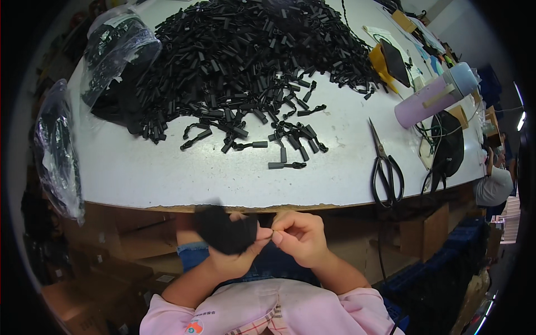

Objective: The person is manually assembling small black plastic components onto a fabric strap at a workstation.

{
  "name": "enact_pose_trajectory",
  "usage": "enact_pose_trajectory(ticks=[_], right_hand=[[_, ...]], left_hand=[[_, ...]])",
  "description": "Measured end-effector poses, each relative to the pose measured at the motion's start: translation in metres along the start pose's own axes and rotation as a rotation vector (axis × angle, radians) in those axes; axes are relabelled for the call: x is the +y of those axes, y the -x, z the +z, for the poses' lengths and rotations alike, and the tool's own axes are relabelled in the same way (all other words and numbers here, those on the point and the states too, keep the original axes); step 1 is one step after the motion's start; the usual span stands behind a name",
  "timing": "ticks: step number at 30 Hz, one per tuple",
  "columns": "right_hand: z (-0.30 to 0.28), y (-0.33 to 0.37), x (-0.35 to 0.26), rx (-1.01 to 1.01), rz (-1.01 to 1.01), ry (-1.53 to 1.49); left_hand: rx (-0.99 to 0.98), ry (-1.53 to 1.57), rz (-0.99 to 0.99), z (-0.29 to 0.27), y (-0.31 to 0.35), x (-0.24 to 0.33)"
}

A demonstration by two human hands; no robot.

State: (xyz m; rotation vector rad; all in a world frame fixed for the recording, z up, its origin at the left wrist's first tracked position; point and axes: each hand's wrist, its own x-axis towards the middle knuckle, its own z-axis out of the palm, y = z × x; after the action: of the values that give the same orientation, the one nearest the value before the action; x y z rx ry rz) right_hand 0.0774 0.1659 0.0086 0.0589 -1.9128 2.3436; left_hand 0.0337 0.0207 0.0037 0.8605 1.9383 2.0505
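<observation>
Below the table's front edge, over my lap, my left hand (pixel 233 264) is closed around a black, soft-looking piece of cloth (pixel 231 234), blurred at its upper left end. My right hand (pixel 303 237) is closed in a pinch, thumb and forefinger meeting right at my left fingertips. Whatever lies in that pinch is too small to name. On the table beyond my hands lies a big heap of small black zipper-pull-like pieces (pixel 223 67), each with a flat rectangular end and a short loop. One loose piece (pixel 286 166) lies nearest me.
Black-handled scissors (pixel 385 173) lie at the right, points away from me. Behind them are a lilac bottle (pixel 427 103), a phone (pixel 394 62) on a yellow holder, and a black pouch (pixel 448 145). Clear plastic bags (pixel 57 151) lie at the left edge. Cardboard boxes (pixel 75 304) stand below.
</observation>
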Motion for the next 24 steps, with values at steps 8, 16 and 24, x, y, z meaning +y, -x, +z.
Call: enact_pose_trajectory(ticks=[8,16,24], right_hand=[[-0.008,-0.007,-0.009,-0.051,0.344,-0.302],[-0.041,-0.046,-0.008,0.256,-0.334,1.312],[-0.024,-0.035,-0.012,0.220,-0.195,0.897]], left_hand=[[0.043,0.461,-0.172,0.011,0.000,0.004],[0.034,0.558,-0.521,-0.001,-0.010,0.005],[0.157,0.290,-0.430,0.014,-0.011,0.000]])
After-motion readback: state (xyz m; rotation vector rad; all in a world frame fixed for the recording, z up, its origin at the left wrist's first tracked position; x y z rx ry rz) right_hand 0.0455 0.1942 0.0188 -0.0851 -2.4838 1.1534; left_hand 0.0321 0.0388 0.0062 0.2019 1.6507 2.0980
